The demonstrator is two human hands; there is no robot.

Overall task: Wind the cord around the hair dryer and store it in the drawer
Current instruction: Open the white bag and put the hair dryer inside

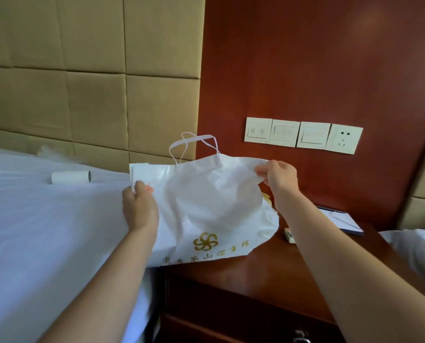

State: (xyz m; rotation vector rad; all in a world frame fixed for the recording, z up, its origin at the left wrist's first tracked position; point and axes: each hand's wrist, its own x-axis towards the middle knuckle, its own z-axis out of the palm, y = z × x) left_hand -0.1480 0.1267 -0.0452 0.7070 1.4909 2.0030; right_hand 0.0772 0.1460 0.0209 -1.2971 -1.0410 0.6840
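A white bag [206,201] with a gold flower logo, gold characters and white loop handles hangs over the red-brown nightstand [243,276]. My left hand [138,206] pinches the bag's upper left edge. My right hand [278,178] pinches its upper right corner. The bag bulges in the middle, and what is inside is hidden. No hair dryer or cord shows. A drawer front with a metal handle [301,336] sits below the nightstand top, at the bottom edge of the view.
A bed with a white sheet [45,231] fills the left; a white cylinder [71,177] lies on it. A notepad [340,219] and small box [289,235] rest on the nightstand. Switches and a socket [345,139] line the wall. White bedding shows at right.
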